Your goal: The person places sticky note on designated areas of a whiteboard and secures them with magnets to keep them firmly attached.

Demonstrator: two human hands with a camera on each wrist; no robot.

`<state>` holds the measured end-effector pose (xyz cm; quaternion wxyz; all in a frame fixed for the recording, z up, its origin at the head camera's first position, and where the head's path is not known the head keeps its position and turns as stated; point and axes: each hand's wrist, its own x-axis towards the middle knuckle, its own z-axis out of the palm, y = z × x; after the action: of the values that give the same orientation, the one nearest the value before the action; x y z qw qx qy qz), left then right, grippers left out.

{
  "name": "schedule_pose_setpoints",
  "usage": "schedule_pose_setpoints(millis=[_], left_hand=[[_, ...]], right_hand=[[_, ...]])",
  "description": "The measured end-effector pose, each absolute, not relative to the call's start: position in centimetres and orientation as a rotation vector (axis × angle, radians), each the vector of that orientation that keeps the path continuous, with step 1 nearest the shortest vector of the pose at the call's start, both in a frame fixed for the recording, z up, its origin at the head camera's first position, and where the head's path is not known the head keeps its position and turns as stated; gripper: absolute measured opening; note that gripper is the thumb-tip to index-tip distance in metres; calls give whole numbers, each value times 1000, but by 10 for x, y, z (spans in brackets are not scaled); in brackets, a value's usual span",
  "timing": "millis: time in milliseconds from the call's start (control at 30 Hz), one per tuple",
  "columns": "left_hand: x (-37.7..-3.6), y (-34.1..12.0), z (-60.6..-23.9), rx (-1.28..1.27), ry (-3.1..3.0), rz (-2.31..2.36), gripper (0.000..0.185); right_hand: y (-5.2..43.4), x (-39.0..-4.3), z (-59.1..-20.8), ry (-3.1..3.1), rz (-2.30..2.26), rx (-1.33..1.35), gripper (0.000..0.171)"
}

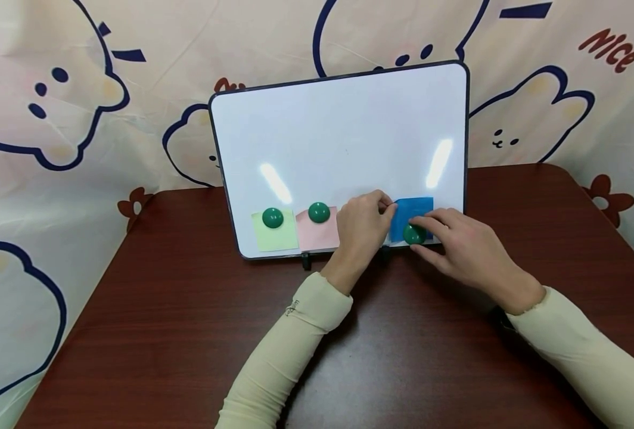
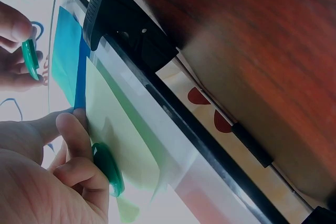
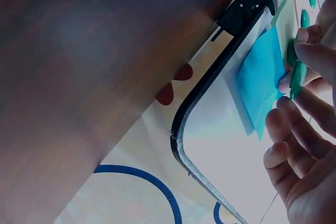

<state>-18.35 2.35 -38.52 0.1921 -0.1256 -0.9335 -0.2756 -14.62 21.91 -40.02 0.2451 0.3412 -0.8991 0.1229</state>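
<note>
two cream sleeves point(image 1: 290, 351) reach up from the bottom of the frame across a dark wooden surface point(image 1: 177, 310) toward a whiteboard point(image 1: 344, 131) propped upright at centre, against a cartoon-print backdrop point(image 1: 54, 119). the left hand point(image 1: 361, 225), fingers curled, presses the left edge of a blue note point(image 1: 416, 210) against the board's lower right area, thumb and fingertips touching the paper. the right hand point(image 1: 456, 244) pinches a green magnet point(image 1: 413, 235) between thumb and fingers at the note's lower edge; in the right wrist view the magnet point(image 3: 297, 74) appears held just off the paper or only meeting it, and which cannot be told. to the left along the board's bottom edge, a yellow-green note point(image 1: 275, 232) and a pink note point(image 1: 318, 229) sit side by side, each already pinned by its own green magnet point(image 1: 272, 218) point(image 1: 319, 212). judging from the row, two of three notes are fixed and the blue one is the last, positioned but not yet secured; what remains is seating the magnet on it and releasing both hands. a black foot clip point(image 1: 305, 260) shows beneath the board's lower edge.
</note>
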Motion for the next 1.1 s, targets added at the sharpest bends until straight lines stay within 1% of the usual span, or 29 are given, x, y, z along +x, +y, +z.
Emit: schedule_pose_setpoints(millis=[533,1100], left_hand=[[-184,24,-385,-336,-2630,-735,17],[-184,22,-384,-343,-2629,-737,16]], right_hand=[[218,-155,-397,-2425,340,816,58],[206,-169,-398,-2418,399,797,57]])
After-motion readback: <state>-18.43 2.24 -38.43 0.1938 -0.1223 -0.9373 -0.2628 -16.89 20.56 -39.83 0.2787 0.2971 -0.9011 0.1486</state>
